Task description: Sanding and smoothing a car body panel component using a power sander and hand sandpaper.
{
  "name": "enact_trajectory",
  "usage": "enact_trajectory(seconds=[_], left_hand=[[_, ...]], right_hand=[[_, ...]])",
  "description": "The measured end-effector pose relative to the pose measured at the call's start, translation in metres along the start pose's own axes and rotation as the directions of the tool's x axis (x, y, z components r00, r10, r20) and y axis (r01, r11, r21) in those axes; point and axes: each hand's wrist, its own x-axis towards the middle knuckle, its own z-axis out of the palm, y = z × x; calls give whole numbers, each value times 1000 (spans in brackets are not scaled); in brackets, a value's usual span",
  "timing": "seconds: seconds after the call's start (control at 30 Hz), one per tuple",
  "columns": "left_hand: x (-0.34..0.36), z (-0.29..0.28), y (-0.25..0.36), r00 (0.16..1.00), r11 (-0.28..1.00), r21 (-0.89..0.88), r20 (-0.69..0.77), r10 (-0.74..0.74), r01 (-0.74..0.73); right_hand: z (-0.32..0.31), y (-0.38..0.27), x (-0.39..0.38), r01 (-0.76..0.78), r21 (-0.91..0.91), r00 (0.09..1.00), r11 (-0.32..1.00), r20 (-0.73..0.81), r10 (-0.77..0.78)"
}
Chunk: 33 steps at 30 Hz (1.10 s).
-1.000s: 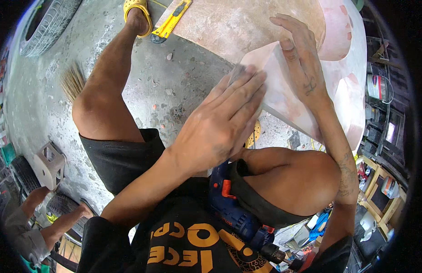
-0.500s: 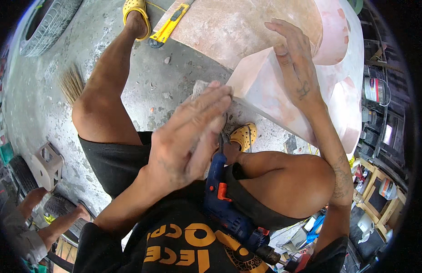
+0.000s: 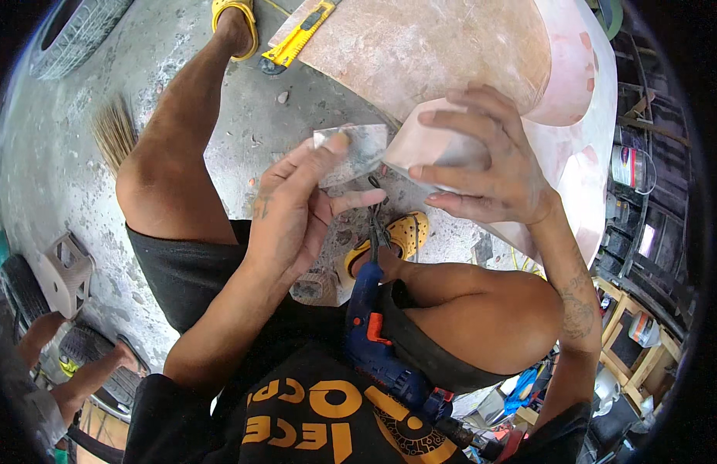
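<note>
My left hand (image 3: 285, 205) pinches a small folded piece of worn grey-white sandpaper (image 3: 364, 151) between thumb and fingers, with another finger stretched out below it. The sandpaper hangs in the air just left of the corner of a pale pinkish-white, box-shaped workpiece (image 3: 420, 131). Over that corner my right hand (image 3: 498, 166) is curved with its fingers apart, slightly smeared by motion; whether the fingertips touch the surface I cannot tell. A blue power drill (image 3: 382, 363) with a red switch lies across my lap, its cord running up between my legs.
A yellow utility knife (image 3: 298, 35) rests at the brown board's (image 3: 397, 54) left edge. A broom head (image 3: 113, 139), a tire (image 3: 80, 39) and a plastic stool (image 3: 67, 274) stand on the left. Another person's legs (image 3: 103, 379) show at lower left. A wooden frame (image 3: 645, 363) is on the right.
My left hand has turned over and now shows the sandpaper in its pinch. My right hand has come down and left from the panel to the workpiece's corner, fingers spread.
</note>
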Motion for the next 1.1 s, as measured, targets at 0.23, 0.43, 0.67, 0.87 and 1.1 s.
enact_trajectory(seconds=[0.23,0.43,0.67,0.87,1.1], left_hand=[[-8,17,-7,952,733,613,120,282,-294],[0,25,-30,706,373,610,508,493,-699],[0,37,-33,600,13,641,711,367,-767],[2,45,-28,572,-161,636,759,311,-755],[7,33,-12,645,-70,695,696,315,-716]], right_hand=[[-1,-6,3,-183,-18,975,983,-134,179],[2,1,3,-240,36,962,970,-124,243],[1,-1,6,-248,69,955,966,-148,256],[2,1,1,-270,51,953,962,-127,274],[5,1,4,-209,75,966,975,-142,218]])
